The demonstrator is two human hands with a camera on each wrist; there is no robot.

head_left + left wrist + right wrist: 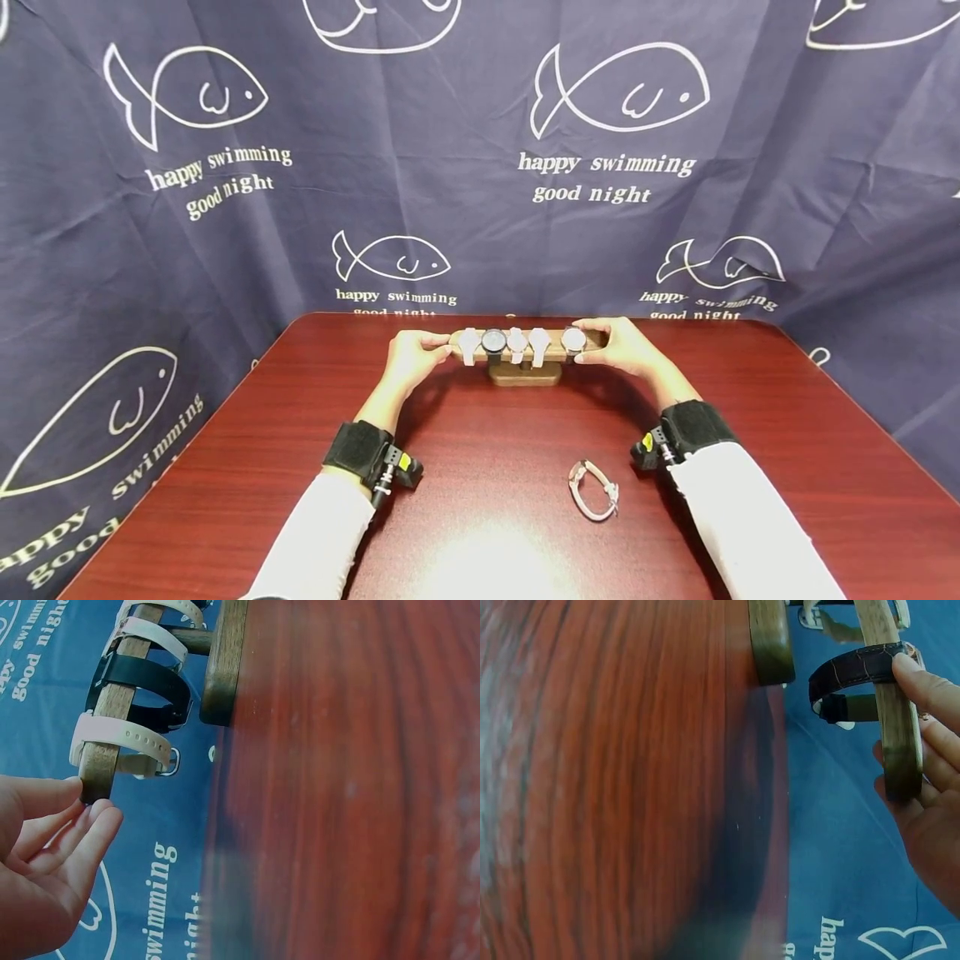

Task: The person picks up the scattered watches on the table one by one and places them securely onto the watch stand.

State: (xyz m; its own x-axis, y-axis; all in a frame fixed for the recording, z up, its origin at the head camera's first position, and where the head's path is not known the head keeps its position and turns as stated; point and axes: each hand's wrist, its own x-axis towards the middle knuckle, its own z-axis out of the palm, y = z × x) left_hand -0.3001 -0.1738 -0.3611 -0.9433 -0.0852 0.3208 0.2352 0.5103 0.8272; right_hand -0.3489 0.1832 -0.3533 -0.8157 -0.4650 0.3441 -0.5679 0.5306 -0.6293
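Note:
A wooden watch stand (525,377) is at the back of the table, its horizontal bar (556,347) carrying several watches. My left hand (409,360) pinches the bar's left end between thumb and fingers, just beyond a pale pink watch strap (124,732). At the other end, my right hand (628,346) holds a round-faced watch (573,340) on the bar. In the right wrist view, the thumb lies on its dark leather strap (851,669) beside the case, fingers behind the bar. A black watch (493,341) and white ones fill the left and middle.
A loose watch with a pale strap (614,492) lies on its side on the red-brown table (480,454), nearer the front and right of centre. Directly behind the table hangs a dark blue curtain (480,192) with white fish drawings.

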